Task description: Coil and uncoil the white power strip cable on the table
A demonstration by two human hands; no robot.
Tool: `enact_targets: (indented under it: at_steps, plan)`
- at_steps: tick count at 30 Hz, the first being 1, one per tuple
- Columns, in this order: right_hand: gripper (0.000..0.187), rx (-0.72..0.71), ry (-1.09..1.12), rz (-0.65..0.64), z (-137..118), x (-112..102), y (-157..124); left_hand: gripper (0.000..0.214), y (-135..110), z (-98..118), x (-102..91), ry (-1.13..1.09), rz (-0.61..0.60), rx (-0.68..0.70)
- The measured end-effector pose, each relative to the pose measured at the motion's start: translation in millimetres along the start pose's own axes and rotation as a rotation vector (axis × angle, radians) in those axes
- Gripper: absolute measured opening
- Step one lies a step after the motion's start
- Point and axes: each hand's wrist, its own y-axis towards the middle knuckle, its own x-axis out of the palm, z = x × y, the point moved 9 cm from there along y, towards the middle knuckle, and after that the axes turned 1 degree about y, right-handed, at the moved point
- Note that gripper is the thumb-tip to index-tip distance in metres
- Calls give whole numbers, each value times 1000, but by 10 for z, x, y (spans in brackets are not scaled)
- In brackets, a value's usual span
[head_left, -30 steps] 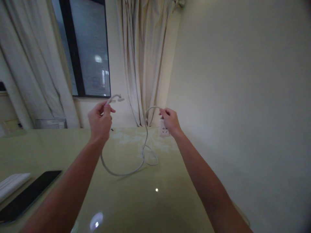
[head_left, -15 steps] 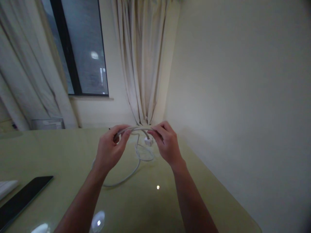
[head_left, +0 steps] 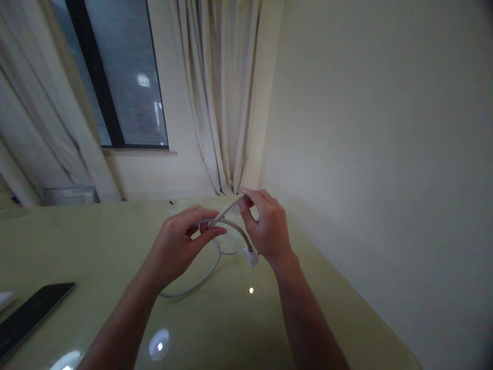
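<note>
A pale cable (head_left: pixel 235 224) is held up between my two hands above the table. My left hand (head_left: pixel 185 241) pinches it where two strands cross, with the thumb below and the fingers above. Slightly higher, my right hand (head_left: pixel 265 221) grips another stretch of the same cable between thumb and fingertips. A white plug (head_left: pixel 251 257) hangs from one strand, just below and left of my right hand. Behind my hands the rest of the cable lies in a loose loop on the table. What sits at the right fingertips is partly hidden.
The greenish glossy table (head_left: pixel 215 329) meets the wall (head_left: pixel 365 154) on the right. A flat dark object (head_left: pixel 34 313) lies at the left, with part of a white item (head_left: pixel 5 299) beside it. A curtain (head_left: pixel 219 92) hangs beyond the table's far edge.
My left hand has moved slightly down and right. The cable, stretched level between my hands before, now slants and crosses itself. The plug has swung lower and nearer.
</note>
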Motion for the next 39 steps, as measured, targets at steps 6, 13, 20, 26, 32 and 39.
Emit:
enact_targets:
  at_steps: [6, 13, 20, 26, 32, 39]
  plan:
    - [60, 7, 484, -355, -146, 258, -85, 23, -11, -16, -32, -47, -35, -45]
    - [119, 76, 789, -415, -216, 544, -174, 18, 3, 20, -51, -39, -15, -30]
    - [125, -57, 638, -388, -233, 585, -172, 11, 3, 190, -58, 36, -62, 34]
    - [92, -225, 424, -347, -363, 516, -147, 8, -52, 271, 37, 217, -112, 112]
    - [64, -143, 480, -327, -294, 552, -135, 11, -88, 313, -94, 314, -124, 179]
    - [35, 157, 814, -332, -43, 660, -138, 13, -53, 312, -438, 376, 155, 260]
